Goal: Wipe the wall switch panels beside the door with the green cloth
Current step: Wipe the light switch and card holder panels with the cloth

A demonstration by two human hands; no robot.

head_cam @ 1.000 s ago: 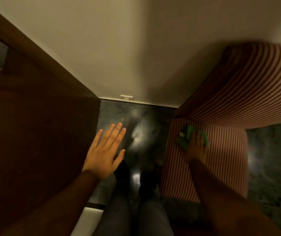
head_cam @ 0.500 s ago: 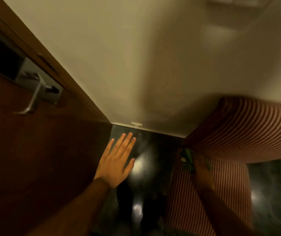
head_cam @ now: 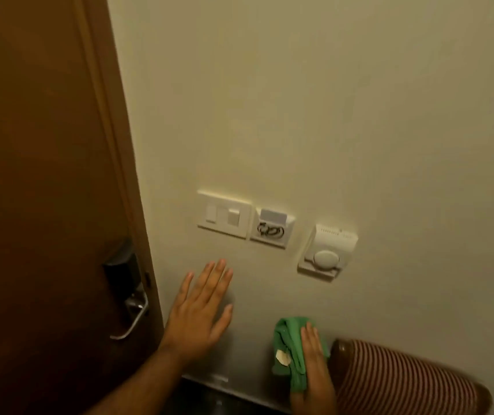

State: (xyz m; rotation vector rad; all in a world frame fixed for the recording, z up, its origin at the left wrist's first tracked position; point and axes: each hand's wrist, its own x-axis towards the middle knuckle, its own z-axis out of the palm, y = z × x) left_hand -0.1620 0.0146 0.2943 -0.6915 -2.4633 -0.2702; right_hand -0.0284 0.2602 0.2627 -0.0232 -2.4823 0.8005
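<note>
**Both hands raised below the switch panels, cloth in the right**

The left hand [head_cam: 201,313] is spread wide and flat, fingers extended, against or just off the cream painted wall [head_cam: 329,100]; whether the palm touches the wall cannot be told. Its forearm runs off the bottom edge of the view.

The right hand [head_cam: 313,357] grips the crumpled green cloth [head_cam: 287,345], fingers laid over it. The cloth bunches out to the left of and above the fingers, and a pale tag or patch on it shows near the thumb side. The lower part of this hand and the wrist are cut off by the bottom edge.

Above the left hand's fingertips sits the white rectangular switch panel [head_cam: 224,214] with two rockers. Just to its right, touching or nearly so, is a white key-card holder panel [head_cam: 272,228] with a card in its slot and a dark coiled mark that is hard to read. Farther right, above the right hand, is a white thermostat box with a round dial [head_cam: 328,253]. The cloth is well below all three, touching none.

Left of the left hand stands the brown wooden door [head_cam: 39,175], with a dark lock plate and a metal lever handle [head_cam: 133,316]. Right of the right hand, a red-and-white striped upholstered seat back [head_cam: 404,381] is partly out of frame and blurred.
</note>
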